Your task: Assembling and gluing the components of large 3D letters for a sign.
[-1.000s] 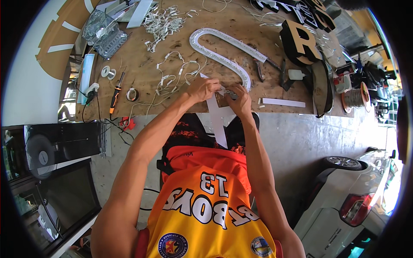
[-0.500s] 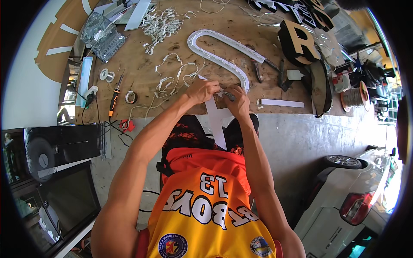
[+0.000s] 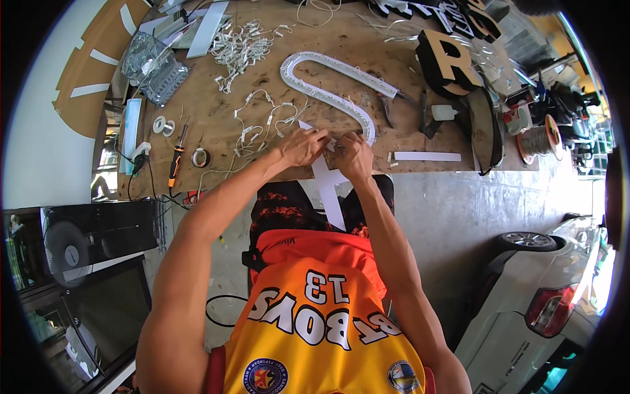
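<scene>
At the table's near edge both hands are closed and almost meet. My left hand (image 3: pixel 305 146) pinches at the near end of a white S-shaped letter frame (image 3: pixel 328 95); the fingertips hide what they grip. Close beside it, my right hand (image 3: pixel 355 156) has its fingers curled in at the same end, its grip hidden too. Small light modules and thin wires line the letter's curved channel. A flat white cut-out piece (image 3: pixel 330 194) with crossing arms runs under the hands and juts over the edge above my lap.
Left of the hands lie a loose string of light modules (image 3: pixel 262 113), a soldering iron (image 3: pixel 177 156), a tape roll (image 3: pixel 201 157) and a solder spool (image 3: pixel 164 125). Pliers (image 3: pixel 387 113), a white strip (image 3: pixel 427 156) and a black-and-gold letter (image 3: pixel 453 62) lie to the right.
The whole view has shifted slightly. Both hands stay at the letter's near end, with the fingers a little re-set; the right fingers have drawn in closer.
</scene>
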### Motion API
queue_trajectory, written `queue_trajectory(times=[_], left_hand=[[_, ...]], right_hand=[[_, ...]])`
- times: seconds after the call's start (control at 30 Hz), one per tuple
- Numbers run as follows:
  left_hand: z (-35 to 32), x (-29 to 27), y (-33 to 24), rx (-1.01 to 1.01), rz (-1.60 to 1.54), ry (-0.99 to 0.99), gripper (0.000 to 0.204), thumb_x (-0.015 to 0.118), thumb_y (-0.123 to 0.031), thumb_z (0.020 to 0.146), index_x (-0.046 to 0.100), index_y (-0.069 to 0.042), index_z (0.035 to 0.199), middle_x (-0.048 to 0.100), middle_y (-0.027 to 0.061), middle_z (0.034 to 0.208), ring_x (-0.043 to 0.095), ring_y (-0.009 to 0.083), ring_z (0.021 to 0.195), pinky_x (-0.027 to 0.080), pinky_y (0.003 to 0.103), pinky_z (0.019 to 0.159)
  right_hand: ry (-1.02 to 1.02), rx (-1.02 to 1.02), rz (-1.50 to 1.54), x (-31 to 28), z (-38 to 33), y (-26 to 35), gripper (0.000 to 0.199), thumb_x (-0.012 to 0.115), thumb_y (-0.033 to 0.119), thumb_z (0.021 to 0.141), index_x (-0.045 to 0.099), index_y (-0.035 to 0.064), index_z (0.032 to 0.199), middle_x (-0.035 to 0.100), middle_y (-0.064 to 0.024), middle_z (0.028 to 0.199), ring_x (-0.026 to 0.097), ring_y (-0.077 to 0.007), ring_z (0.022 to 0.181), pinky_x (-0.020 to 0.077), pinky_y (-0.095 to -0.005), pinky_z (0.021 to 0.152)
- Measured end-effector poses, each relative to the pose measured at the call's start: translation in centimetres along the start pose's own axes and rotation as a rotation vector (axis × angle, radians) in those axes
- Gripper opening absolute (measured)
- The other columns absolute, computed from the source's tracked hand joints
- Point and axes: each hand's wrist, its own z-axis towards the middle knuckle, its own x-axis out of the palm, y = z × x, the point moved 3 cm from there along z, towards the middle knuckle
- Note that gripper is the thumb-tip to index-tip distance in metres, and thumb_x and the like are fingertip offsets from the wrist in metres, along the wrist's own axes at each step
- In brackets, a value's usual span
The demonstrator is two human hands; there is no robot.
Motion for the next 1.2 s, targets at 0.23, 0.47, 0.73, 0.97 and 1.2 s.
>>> queue_trajectory(times=[0.23,0.47,0.73,0.97,1.2], left_hand=[[-1.0,-3.0,0.9,-0.282,-0.212,-0.095,0.018,0.064,-0.015,0.086,0.072,-0.007,0.101,0.068,0.0151,0.091,0.068,0.0337,0.081,0.055,0.043,0.067],[-2.0,-4.3,-0.1,-0.554,-0.432,-0.107,0.017,0.071,-0.019,0.086,0.075,-0.003,0.092,0.071,0.0163,0.080,0.068,0.0307,0.070,0.052,0.039,0.064],[-4.1,-0.7,-3.1,-0.798,-0.608,0.053,0.019,0.070,-0.021,0.086,0.074,-0.003,0.089,0.070,0.0158,0.076,0.067,0.0291,0.064,0.050,0.038,0.061],[-3.1,-1.3,-5.4,-0.670,-0.601,-0.027,0.015,0.066,-0.015,0.088,0.074,-0.002,0.089,0.071,0.0160,0.079,0.067,0.0306,0.068,0.051,0.040,0.062],[-2.7,-1.5,-6.2,-0.443,-0.452,-0.111,0.014,0.064,-0.013,0.088,0.073,-0.002,0.090,0.071,0.0176,0.081,0.068,0.0328,0.072,0.051,0.042,0.065]], right_hand=[[0.000,-0.076,-0.082,-1.9,1.5,0.0,0.007,0.065,0.005,0.074,0.069,0.0073,0.078,0.068,-0.0092,0.090,0.064,-0.0339,0.090,0.0535,-0.0440,0.074],[0.236,-0.309,0.001,-5.3,4.9,-0.9,0.007,0.063,0.006,0.073,0.069,0.0049,0.077,0.068,-0.0111,0.089,0.064,-0.0335,0.089,0.0521,-0.0457,0.075],[-0.233,-0.386,-0.097,-5.9,-0.1,0.2,0.014,0.066,0.014,0.082,0.070,0.0012,0.077,0.069,-0.0100,0.080,0.065,-0.0312,0.072,0.0516,-0.0418,0.065],[0.206,0.660,0.717,-0.2,-5.8,1.6,0.036,0.065,0.029,0.095,0.071,-0.0024,0.079,0.068,-0.0061,0.065,0.059,-0.0113,0.052,0.0430,-0.0256,0.048],[0.233,0.746,1.032,0.9,-5.9,0.8,0.032,0.063,0.023,0.097,0.071,-0.0018,0.079,0.069,-0.0070,0.068,0.059,-0.0105,0.052,0.0400,-0.0244,0.045]])
